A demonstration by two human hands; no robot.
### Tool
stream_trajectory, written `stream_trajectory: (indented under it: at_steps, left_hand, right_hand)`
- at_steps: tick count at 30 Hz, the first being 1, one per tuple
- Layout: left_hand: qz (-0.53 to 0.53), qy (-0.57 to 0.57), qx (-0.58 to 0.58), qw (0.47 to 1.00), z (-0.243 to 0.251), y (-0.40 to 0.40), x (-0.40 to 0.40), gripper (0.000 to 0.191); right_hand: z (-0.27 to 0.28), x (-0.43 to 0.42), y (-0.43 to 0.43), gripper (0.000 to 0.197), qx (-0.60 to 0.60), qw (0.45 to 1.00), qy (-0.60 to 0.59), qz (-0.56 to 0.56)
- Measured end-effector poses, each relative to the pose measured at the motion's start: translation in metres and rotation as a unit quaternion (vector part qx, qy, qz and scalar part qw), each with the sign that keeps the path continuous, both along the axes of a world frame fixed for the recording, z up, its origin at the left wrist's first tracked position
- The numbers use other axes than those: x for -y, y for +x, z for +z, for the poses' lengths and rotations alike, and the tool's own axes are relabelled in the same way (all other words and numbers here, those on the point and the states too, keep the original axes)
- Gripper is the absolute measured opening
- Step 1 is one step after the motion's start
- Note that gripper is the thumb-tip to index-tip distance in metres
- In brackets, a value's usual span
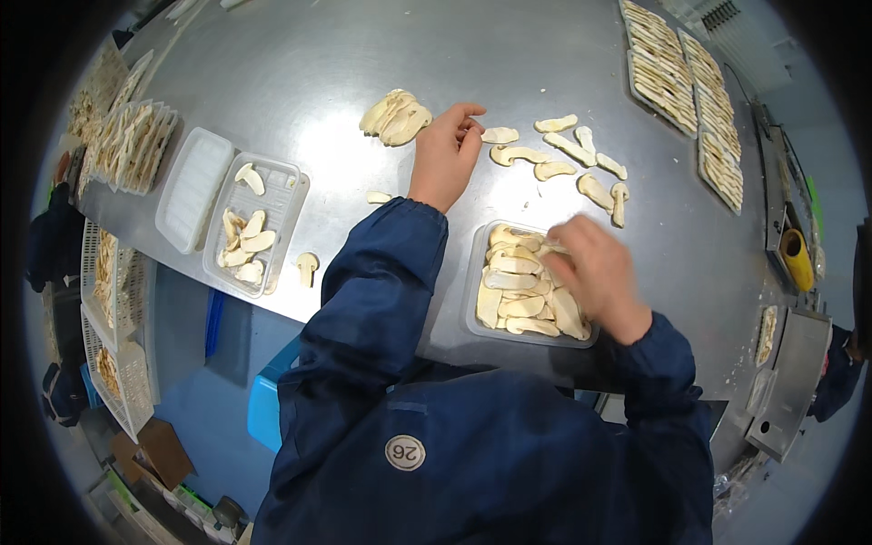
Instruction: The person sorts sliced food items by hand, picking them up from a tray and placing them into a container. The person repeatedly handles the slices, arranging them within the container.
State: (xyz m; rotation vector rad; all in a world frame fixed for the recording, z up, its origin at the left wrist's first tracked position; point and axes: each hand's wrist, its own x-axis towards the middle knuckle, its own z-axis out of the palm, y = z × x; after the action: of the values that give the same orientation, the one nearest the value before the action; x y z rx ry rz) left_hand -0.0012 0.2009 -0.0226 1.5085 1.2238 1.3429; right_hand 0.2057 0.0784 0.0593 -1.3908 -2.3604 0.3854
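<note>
My left hand (pixel 446 155) is over the steel table, its fingers curled beside the left end of a pale mushroom slice (pixel 501 135); whether they pinch it is unclear. Just left of that hand lies a stacked pile of mushroom slices (pixel 395 117). My right hand (pixel 594 272), blurred, reaches over the right side of a clear plastic tray (pixel 471 300). Layered mushroom slices (pixel 512 281) fill this tray. What the right fingers touch is hidden. Several loose slices (pixel 571 148) are spread on the table beyond the tray.
Left of my arm, a clear tray (pixel 297 204) holds several slices, beside white stacked trays (pixel 194 191). Filled trays stand at far left (pixel 136 146) and far right (pixel 657 68). White perforated baskets (pixel 129 286) and a blue bin (pixel 267 398) are below the table edge. Other people's dark sleeves show at both rims.
</note>
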Motion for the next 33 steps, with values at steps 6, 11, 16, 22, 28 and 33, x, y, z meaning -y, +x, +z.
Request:
stream_trajectory:
  at_steps: [6, 11, 16, 22, 28, 33]
  left_hand:
    - [-0.007, 0.017, -0.008, 1.000, 0.001, 0.004, -0.002, 0.023]
    - [-0.013, 0.004, -0.003, 1.000, 0.002, 0.002, -0.002, 0.023]
    - [-0.010, 0.010, -0.007, 1.000, 0.000, 0.002, -0.002, 0.023]
    - [-0.012, 0.009, -0.004, 1.000, 0.001, 0.003, -0.003, 0.025]
    - [-0.011, 0.010, -0.013, 1.000, 0.004, 0.003, -0.002, 0.024]
    - [-0.016, 0.007, 0.000, 1.000, 0.004, 0.004, -0.002, 0.024]
  right_hand:
    - [-0.019, -0.078, 0.030, 0.018, 0.072, 0.992, 0.079, -0.061]
    - [-0.037, -0.098, 0.030, 0.014, 0.093, 0.993, 0.069, -0.021]
    - [-0.020, -0.074, 0.020, 0.015, -0.010, 0.990, -0.121, -0.072]
    - [-0.028, -0.071, 0.035, 0.017, -0.125, 0.954, -0.231, -0.141]
    - [-0.019, -0.061, 0.024, 0.019, 0.002, 0.975, -0.167, -0.149]
    - [-0.033, -0.055, 0.019, 0.021, 0.067, 0.988, -0.072, -0.119]
